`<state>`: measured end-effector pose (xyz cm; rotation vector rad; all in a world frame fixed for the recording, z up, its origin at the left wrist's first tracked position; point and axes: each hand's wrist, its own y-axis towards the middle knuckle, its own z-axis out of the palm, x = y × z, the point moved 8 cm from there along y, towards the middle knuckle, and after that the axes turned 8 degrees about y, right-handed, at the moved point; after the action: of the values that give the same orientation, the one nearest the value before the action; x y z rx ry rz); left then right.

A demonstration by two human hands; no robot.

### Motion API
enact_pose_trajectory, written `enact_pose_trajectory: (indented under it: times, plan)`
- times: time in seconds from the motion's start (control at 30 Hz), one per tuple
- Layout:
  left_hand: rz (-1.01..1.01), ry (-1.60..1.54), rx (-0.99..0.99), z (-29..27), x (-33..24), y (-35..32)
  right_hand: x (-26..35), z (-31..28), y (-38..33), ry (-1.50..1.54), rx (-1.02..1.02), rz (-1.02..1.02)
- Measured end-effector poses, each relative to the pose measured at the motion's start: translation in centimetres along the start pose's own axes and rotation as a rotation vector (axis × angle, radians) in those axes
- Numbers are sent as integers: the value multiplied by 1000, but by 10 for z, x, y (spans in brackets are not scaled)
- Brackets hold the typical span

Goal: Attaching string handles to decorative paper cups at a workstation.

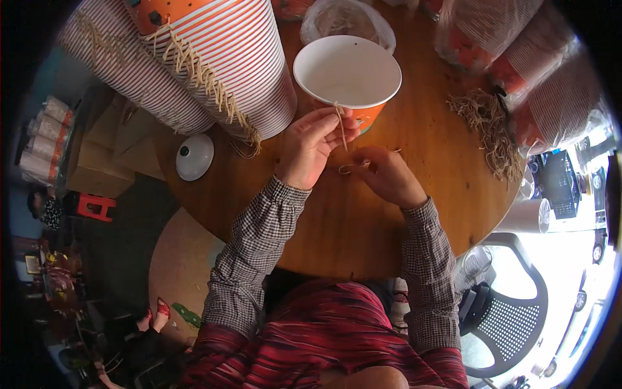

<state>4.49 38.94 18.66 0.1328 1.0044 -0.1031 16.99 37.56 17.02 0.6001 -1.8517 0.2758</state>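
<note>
A round paper bucket (pixel 346 68), white inside and orange with a printed pattern outside, stands upright on the wooden table in front of me. At its near rim my left hand (pixel 308 149) pinches a thin tan cord (pixel 343 133) between thumb and forefinger, the other fingers curled beside the bucket's wall. The cord hangs down from that pinch toward my right hand (pixel 394 180). My right hand is lower and to the right, its fingers curled together and slightly blurred. Bits of cord stick out on both sides of those fingers.
Tall stacks of nested buckets (pixel 240 52) with cord loops down their sides rise at the left. A white lid (pixel 195 157) lies near the left table edge. Right hold a bundle of cords (pixel 486 123) and bagged bucket stacks (pixel 557 110). A plastic bag (pixel 346 23) sits behind.
</note>
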Motion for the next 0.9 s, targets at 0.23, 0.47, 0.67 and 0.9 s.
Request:
enact_pose_trajectory:
  times: [0.23, 0.47, 0.67, 0.9]
  plan:
    - [14, 121, -72, -8, 6, 1, 8, -4, -1, 354, -283, -13]
    - [49, 230, -92, -10, 2, -2, 4, 26, 2, 483, -229, -7]
    - [-85, 139, -105, -11, 6, -6, 11, 28, 1, 693, -279, 67]
    - [-71, -90, -4, -13, 10, 1, 13, 47, 0, 792, -194, 65]
